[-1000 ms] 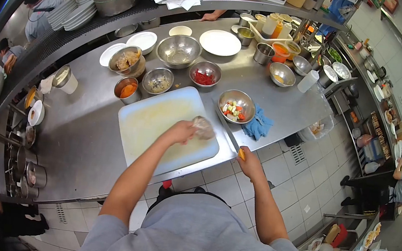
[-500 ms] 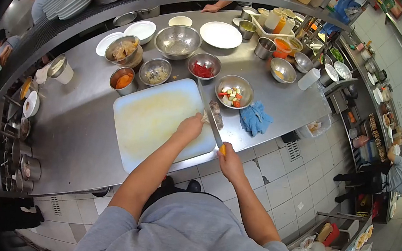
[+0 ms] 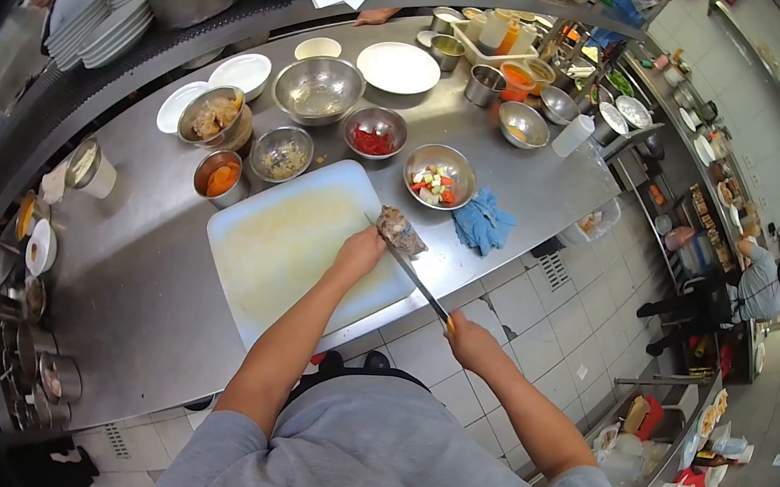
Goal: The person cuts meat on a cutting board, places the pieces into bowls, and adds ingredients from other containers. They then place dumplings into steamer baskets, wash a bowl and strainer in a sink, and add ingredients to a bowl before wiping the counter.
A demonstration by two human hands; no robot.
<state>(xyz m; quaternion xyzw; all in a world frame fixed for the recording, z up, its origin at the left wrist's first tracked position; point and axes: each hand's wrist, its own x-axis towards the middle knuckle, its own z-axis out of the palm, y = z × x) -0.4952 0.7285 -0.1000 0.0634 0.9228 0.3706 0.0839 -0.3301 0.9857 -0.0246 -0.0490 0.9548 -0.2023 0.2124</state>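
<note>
My right hand (image 3: 475, 343) is wrapped round the yellow handle of a long knife (image 3: 416, 282). Its blade points up and left over the right edge of a white cutting board (image 3: 261, 262). My left hand (image 3: 362, 253) is closed at the board's right side, fingertips close to the blade. What those fingers pinch, I cannot tell. Right beside them is a mottled brown and grey lump (image 3: 402, 231). Past it sit a steel bowl of diced vegetables (image 3: 437, 181) and a crumpled blue cloth (image 3: 484, 223).
Behind the board stand a bowl of red strips (image 3: 374, 135), a bowl of chopped pale bits (image 3: 281, 154) and a pot of orange food (image 3: 222, 176). A squeeze bottle (image 3: 574, 136) is farther right. Another person (image 3: 757, 286) works at the right.
The knife handle has swung right and down, away from the board. The mottled lump now shows higher and further left, nearer my left fingertips. The whole view has shifted a little.
</note>
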